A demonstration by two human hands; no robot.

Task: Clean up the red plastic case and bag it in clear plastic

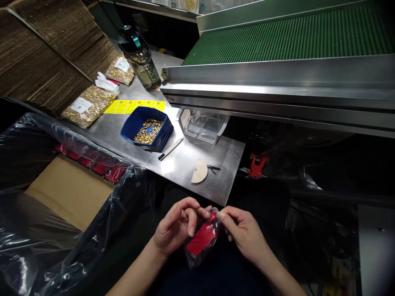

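Observation:
In the head view, a clear plastic bag (202, 238) with a flat red item inside hangs tilted above my lap. My right hand (243, 230) pinches the bag's upper corner between thumb and fingers. My left hand (179, 224) is at the bag's other side, fingers curled, with the fingertips holding it near the top; part of that grip is hidden. Beyond my hands, on the metal table (212, 189), lie a round cream-coloured disc (200, 171) with a notch and a small dark tool (213, 167) beside it.
A blue bin (126, 130) holds small gold-coloured parts, with a white pen-like cutter (170, 149) close by. A plastic-lined box (70, 193) with red items stands left. Yellow labels (123, 107), a bottle (140, 61) and cardboard sheets (52, 49) sit behind. A green conveyor (286, 37) overhangs the right.

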